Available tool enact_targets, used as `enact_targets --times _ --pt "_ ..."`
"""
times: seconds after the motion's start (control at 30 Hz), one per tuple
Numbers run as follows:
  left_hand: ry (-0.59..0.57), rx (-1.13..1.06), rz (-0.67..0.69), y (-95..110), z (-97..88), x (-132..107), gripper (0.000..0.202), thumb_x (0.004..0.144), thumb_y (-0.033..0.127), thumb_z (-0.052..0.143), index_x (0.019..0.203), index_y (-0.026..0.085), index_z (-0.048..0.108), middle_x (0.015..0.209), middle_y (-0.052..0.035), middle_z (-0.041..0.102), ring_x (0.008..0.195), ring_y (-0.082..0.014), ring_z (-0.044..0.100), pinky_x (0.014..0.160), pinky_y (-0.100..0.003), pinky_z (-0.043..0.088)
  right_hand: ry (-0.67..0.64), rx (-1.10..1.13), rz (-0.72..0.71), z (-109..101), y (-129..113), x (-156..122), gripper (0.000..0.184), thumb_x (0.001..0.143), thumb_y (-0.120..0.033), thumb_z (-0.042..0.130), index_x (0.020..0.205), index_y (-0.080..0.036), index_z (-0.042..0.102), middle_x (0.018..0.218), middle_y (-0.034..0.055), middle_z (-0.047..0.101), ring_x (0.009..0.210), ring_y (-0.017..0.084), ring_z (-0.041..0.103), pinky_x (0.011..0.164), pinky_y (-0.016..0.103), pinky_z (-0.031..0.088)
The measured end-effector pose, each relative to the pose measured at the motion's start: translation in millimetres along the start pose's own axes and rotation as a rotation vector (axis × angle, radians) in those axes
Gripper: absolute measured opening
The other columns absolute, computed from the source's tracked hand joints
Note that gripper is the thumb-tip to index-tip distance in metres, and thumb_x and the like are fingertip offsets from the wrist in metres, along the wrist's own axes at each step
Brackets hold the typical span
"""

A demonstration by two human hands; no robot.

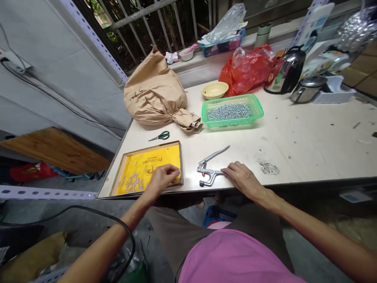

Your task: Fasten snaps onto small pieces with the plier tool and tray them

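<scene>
Grey metal pliers (209, 172), one pair, handles in a V, lie near centre on the pale, smooth table (297, 149). Right hand (244, 180), palm down, touches the near handle's end; grip hidden, can't tell. Left hand (163, 177) well apart, fingers bunched over one shallow cardboard tray (182, 165) at left; any pinched piece unclear. Small pins (134, 183) inside, uncountable. Far: one green perforated basket (232, 123).

Grey, apparently metal pliers (211, 172) lie handles apart on the table (300, 149).
</scene>
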State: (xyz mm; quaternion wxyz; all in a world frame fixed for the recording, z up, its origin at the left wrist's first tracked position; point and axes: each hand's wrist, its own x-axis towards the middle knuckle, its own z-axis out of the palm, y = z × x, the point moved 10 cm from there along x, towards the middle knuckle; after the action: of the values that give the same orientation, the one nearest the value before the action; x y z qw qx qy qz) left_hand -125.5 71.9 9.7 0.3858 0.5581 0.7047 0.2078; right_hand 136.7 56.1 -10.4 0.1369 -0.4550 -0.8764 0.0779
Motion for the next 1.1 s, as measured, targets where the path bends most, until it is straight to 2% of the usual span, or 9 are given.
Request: enact_targets --times 0.07,0.13,0.2,0.27,0.63,0.77,0.83,1.0,1.1 --pt "-0.103 -0.21 -0.081 11.8 48.9 -5.5 0.021 0.067 0.036 0.066 0.073 0.015 0.062 0.058 0.0023 0.057 0.048 -0.0084 0.05 0.047 -0.02 0.04 0.005 -0.039 0.019 -1.2 9.5 6.5 0.026 0.094 -0.018 0.04 0.102 -0.019 0.065 0.091 0.0077 0.059 0.089 0.021 0.047 0.074 0.032 0.034" --pt "-0.165 -0.345 -0.188 12.1 84.6 -7.4 0.023 0.064 0.034 0.069 0.07 0.014 0.06 0.051 0.0042 0.051 0.042 -0.006 0.044 0.04 -0.018 0.033 -0.004 -0.067 0.034 -0.8 17.4 12.6 0.025 0.093 -0.018 0.041 0.1 -0.019 0.065 0.092 0.0077 0.059 0.09 0.022 0.046 0.074 0.032 0.033" --pt "-0.208 -0.432 -0.282 6.1 107.4 -6.4 0.024 0.063 0.033 0.071 0.068 0.013 0.059 0.047 0.0053 0.048 0.038 -0.0042 0.039 0.035 -0.016 0.027 -0.015 -0.082 0.037 -0.1 21.8 16.8 0.023 0.093 -0.018 0.043 0.099 -0.019 0.065 0.092 0.0076 0.059 0.09 0.022 0.045 0.074 0.032 0.032" --pt "-0.237 -0.481 -0.338 0.2 119.7 -3.7 0.025 0.064 0.033 0.071 0.068 0.013 0.058 0.045 0.0059 0.047 0.035 -0.0028 0.035 0.034 -0.016 0.024 -0.018 -0.09 0.035 0.2 23.2 18.5 0.023 0.093 -0.018 0.043 0.099 -0.02 0.065 0.093 0.0075 0.059 0.091 0.022 0.045 0.074 0.032 0.031" --pt "-0.256 -0.483 -0.484 -5.6 134.2 1.6 0.021 0.069 0.024 0.071 0.065 0.013 0.054 0.045 0.0046 0.052 0.03 -0.0029 0.039 0.031 -0.015 0.027 -0.005 -0.109 0.06 -3.8 19.5 17.6 0.022 0.093 -0.014 0.041 0.095 -0.018 0.063 0.094 0.0082 0.059 0.09 0.021 0.044 0.073 0.032 0.029" --pt "-0.315 -0.467 -0.546 -1.7 137.2 0.6 0.017 0.072 0.019 0.067 0.064 0.012 0.054 0.045 0.0044 0.052 0.029 -0.0029 0.04 0.03 -0.014 0.029 0.018 -0.109 0.062 -4.2 20.1 18.3 0.02 0.093 -0.015 0.043 0.094 -0.018 0.063 0.093 0.0071 0.06 0.088 0.021 0.044 0.071 0.032 0.028" --pt "-0.319 -0.449 -0.539 0.6 137.9 -0.6 0.017 0.072 0.019 0.068 0.065 0.013 0.053 0.045 0.0048 0.052 0.029 -0.0028 0.04 0.03 -0.014 0.029 0.037 -0.112 0.057 -4.1 20.1 18.1 0.02 0.093 -0.015 0.044 0.093 -0.019 0.063 0.092 0.0067 0.06 0.087 0.021 0.044 0.07 0.032 0.027" --pt "-0.196 -0.39 -0.423 2.0 130.5 -2.1 0.02 0.073 0.024 0.067 0.065 0.014 0.052 0.044 0.0051 0.053 0.03 -0.0043 0.044 0.03 -0.014 0.03 0.066 -0.143 0.071 -4.1 20.3 16.3 0.018 0.092 -0.015 0.045 0.091 -0.019 0.063 0.09 0.0069 0.061 0.087 0.022 0.044 0.071 0.034 0.026" --pt "-0.27 -0.452 -0.466 -4.2 138.3 -5.2 0.017 0.074 0.024 0.065 0.067 0.014 0.053 0.044 0.0053 0.053 0.028 -0.0038 0.041 0.029 -0.014 0.028 0.066 -0.149 0.071 -3.9 18.8 16.1 0.019 0.092 -0.015 0.044 0.092 -0.019 0.063 0.091 0.0077 0.06 0.088 0.022 0.044 0.072 0.034 0.026"
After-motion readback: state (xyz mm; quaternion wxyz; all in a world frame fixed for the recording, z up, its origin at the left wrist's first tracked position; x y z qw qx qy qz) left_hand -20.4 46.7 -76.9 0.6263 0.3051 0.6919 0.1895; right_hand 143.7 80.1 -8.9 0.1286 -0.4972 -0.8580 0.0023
